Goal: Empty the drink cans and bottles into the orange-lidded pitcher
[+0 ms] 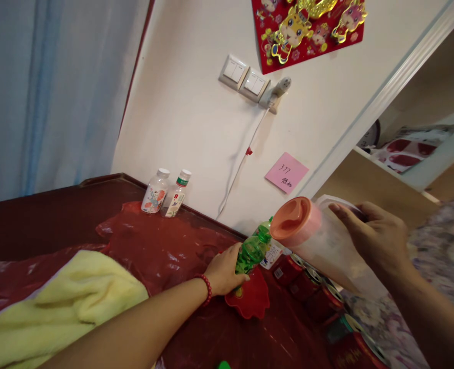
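My left hand (224, 270), with a red bead bracelet at the wrist, is wrapped round a green plastic bottle (252, 251) above the red covered table. In my right hand (380, 236) is the handle of a translucent pitcher (338, 251) with an orange lid (292, 220). The pitcher is tilted, its lid toward the upper part of the green bottle. Under and beside the bottle lies a red scalloped mat (252, 294). I cannot make out whether any liquid flows.
Several red cans (321, 302) line the table's right side. Two clear bottles with white caps (156, 192) stand by the wall. A yellow towel (81, 302) lies at the left. A white cable (242, 164) hangs from the wall socket.
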The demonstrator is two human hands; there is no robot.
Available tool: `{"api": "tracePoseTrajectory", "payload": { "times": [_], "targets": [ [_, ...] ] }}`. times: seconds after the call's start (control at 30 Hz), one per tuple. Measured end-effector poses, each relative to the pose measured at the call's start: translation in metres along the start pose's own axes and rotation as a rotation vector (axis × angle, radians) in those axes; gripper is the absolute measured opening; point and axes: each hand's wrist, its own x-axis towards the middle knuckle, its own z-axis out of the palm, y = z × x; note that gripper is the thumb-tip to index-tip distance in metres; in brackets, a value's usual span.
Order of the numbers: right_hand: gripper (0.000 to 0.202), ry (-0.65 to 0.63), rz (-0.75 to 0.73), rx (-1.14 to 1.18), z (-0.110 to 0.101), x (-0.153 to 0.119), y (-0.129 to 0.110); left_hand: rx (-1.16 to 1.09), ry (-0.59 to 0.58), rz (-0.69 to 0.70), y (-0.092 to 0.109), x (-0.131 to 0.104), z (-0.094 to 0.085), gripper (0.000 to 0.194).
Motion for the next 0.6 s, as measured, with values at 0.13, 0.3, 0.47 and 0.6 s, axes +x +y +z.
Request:
{"api": "tracePoseTrajectory", "payload": {
  "times": [0.13,0.3,0.47,0.6],
  "targets": [
    [0.081,-0.002,0.004,0.001,0.0005,-0.0002,-0.0010,0.010,-0.008,-0.003,0.0011,0.0002,-0.0005,0.071],
    [0.081,-0.005,0.009,-0.001,0.0006,-0.0007,0.0010,0.002,-0.002,-0.002,0.0001,0.0007,0.0005,0.070],
    [0.080,-0.008,0.009,-0.006,0.0008,-0.0010,-0.0006,-0.006,0.002,0.007,-0.0005,0.0001,0.0011,0.068],
    [0.081,0.000,0.008,-0.001,0.0008,-0.0015,-0.0030,0.001,-0.001,-0.004,0.0002,0.0005,0.0001,0.068]
  ]
}}
